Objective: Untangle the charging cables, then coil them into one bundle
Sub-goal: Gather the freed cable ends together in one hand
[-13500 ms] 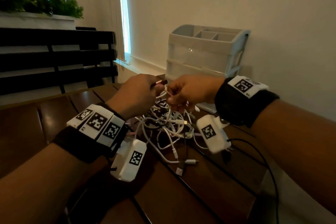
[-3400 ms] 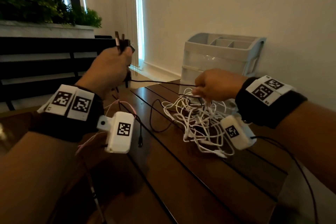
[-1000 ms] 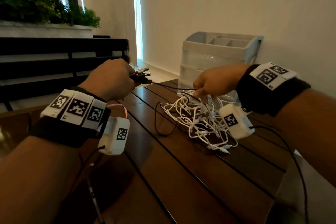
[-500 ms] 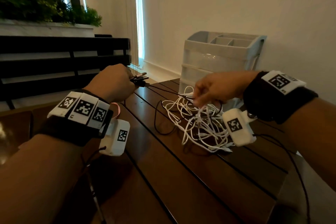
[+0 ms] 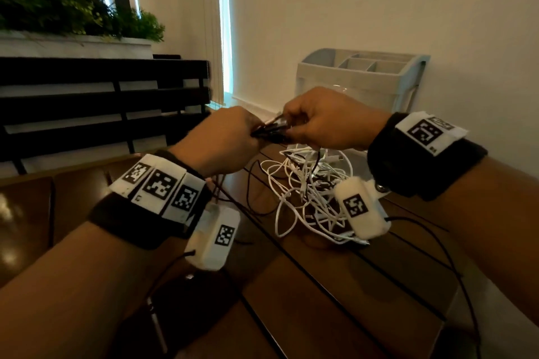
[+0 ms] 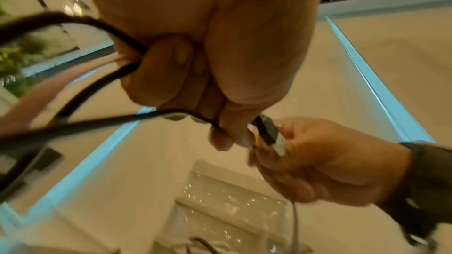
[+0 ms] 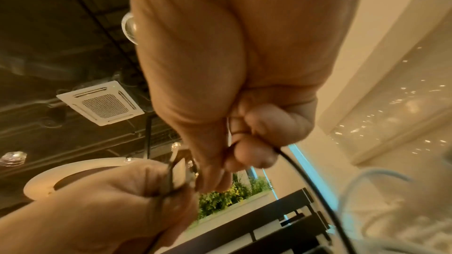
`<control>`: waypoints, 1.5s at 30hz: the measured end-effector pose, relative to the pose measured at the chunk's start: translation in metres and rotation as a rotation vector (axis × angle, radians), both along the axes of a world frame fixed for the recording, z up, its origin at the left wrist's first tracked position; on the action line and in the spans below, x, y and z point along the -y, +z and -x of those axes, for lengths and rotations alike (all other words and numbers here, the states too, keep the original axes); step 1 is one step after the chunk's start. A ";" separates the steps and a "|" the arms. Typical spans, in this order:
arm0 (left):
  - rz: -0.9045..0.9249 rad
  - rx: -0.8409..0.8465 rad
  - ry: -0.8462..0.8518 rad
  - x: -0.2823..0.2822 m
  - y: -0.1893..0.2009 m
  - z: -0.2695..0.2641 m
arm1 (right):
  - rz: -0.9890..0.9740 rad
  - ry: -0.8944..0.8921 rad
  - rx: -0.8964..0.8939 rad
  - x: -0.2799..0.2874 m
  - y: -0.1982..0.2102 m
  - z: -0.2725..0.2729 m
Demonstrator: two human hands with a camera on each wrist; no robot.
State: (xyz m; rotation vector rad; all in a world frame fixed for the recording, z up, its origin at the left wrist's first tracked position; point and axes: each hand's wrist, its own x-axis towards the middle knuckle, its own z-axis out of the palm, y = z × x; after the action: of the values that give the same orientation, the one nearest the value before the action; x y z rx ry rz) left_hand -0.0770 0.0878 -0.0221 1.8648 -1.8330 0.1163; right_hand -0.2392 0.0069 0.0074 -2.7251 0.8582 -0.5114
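Observation:
Above the table, my left hand (image 5: 233,140) grips a bunch of black cables (image 5: 269,133) in a fist, with a pink cable (image 6: 49,88) running through it too. A black USB plug (image 6: 269,132) sticks out past its fingers. My right hand (image 5: 303,125) has come up against the left one and pinches a black cable (image 7: 297,165) at the plug ends. Under my right wrist a tangle of white cables (image 5: 303,192) lies on the wooden table (image 5: 291,300), with black strands hanging down into it.
A grey drawer organiser (image 5: 361,79) stands against the wall behind the tangle. A dark slatted bench (image 5: 102,102) and a planter (image 5: 73,9) lie to the left. The table's right edge (image 5: 455,300) is close to my right forearm.
My right hand has left the white tangle and moved up and left to meet my left hand at the black plugs. My left hand shifted slightly right.

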 end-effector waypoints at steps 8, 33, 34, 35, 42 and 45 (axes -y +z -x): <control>0.053 0.142 0.252 -0.009 0.020 -0.048 | -0.041 -0.195 0.102 0.031 -0.011 0.033; -0.030 -0.256 -0.147 0.004 -0.012 0.012 | -0.256 0.075 0.050 0.006 -0.007 0.009; -0.021 -0.249 -0.121 0.003 -0.010 0.011 | -0.282 0.069 0.046 0.006 -0.008 0.009; -0.001 -0.224 -0.083 0.001 -0.006 0.008 | -0.315 0.053 0.018 0.006 -0.010 0.010; 0.107 0.059 0.114 -0.017 0.022 -0.019 | -0.212 -0.154 -0.295 0.018 -0.013 0.020; 0.161 0.095 0.185 -0.021 0.031 -0.030 | -0.148 -0.226 -0.315 0.021 -0.007 0.026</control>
State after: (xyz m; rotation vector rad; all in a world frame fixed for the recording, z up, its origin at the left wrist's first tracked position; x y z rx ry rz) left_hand -0.0471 0.1091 0.0094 1.9393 -1.6551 0.4118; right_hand -0.2655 -0.0137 0.0007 -2.6243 1.2375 -0.0510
